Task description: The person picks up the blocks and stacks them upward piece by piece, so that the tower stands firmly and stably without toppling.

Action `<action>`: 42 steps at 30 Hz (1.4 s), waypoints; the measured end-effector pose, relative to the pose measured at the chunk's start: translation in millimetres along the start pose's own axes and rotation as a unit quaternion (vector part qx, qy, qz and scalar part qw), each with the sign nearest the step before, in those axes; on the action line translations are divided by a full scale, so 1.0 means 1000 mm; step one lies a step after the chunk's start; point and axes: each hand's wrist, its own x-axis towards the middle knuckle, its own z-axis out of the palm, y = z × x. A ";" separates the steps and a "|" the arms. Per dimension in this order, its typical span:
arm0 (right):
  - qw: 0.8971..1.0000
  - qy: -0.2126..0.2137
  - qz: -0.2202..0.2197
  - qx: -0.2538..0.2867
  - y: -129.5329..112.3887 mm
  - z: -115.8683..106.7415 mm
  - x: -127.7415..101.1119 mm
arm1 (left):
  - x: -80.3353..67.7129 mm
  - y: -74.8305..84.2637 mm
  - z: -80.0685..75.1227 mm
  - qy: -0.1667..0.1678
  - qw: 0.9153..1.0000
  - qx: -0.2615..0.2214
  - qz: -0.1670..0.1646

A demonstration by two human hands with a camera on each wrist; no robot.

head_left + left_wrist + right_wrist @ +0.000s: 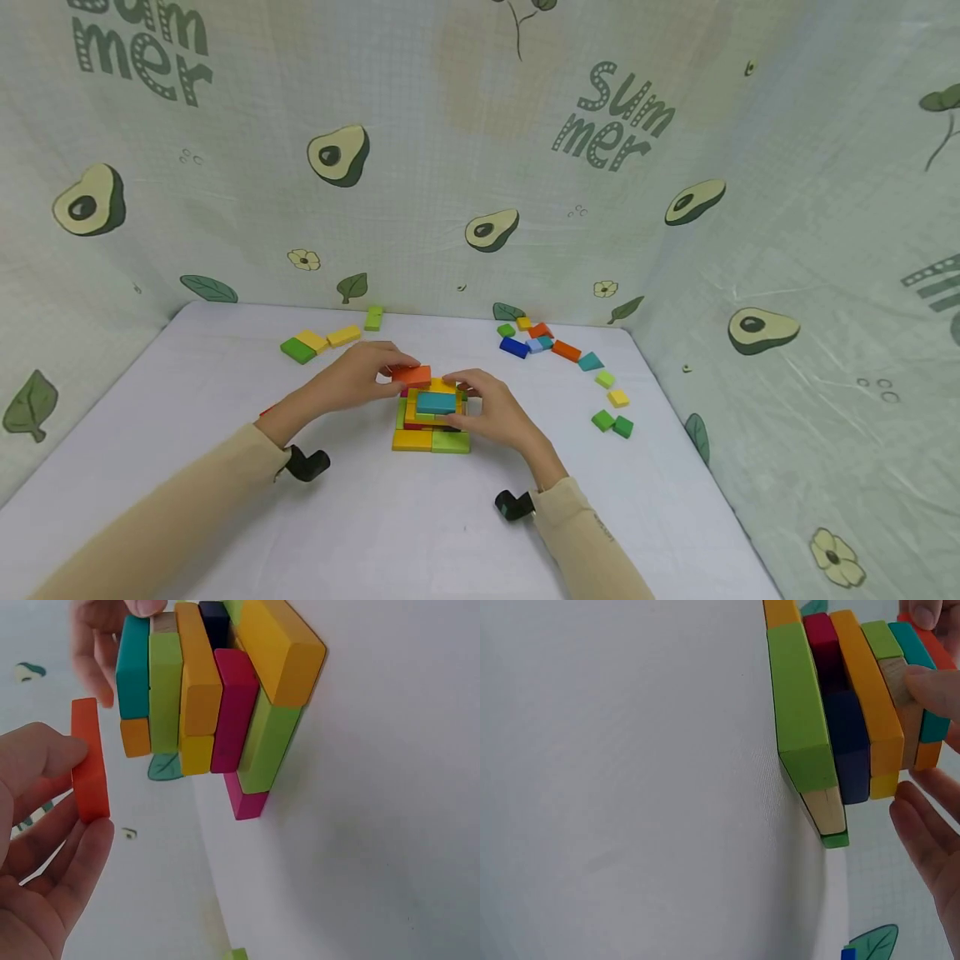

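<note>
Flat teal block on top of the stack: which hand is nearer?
Right. The right hand touches the flat teal block; the left hand holds an orange block just beside it.

Bright blocks against avocado-print cloth
Orange block (pixel 412 375); the stack (pixel 431 414) runs teal, lime, yellow, magenta, navy. White table (pixel 225 500); pale green backdrop (pixel 450 150) has avocados, leaves, "Summer" lettering.
</note>
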 end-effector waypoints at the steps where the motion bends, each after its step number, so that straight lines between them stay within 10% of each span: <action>1: 1.000 0.002 0.000 0.006 0.000 0.000 0.000 | 0.002 0.001 0.002 -0.003 1.000 -0.003 -0.001; 42: 1.000 0.012 -0.012 0.018 -0.001 0.000 -0.001 | 0.019 0.005 0.030 -0.009 0.999 -0.036 -0.020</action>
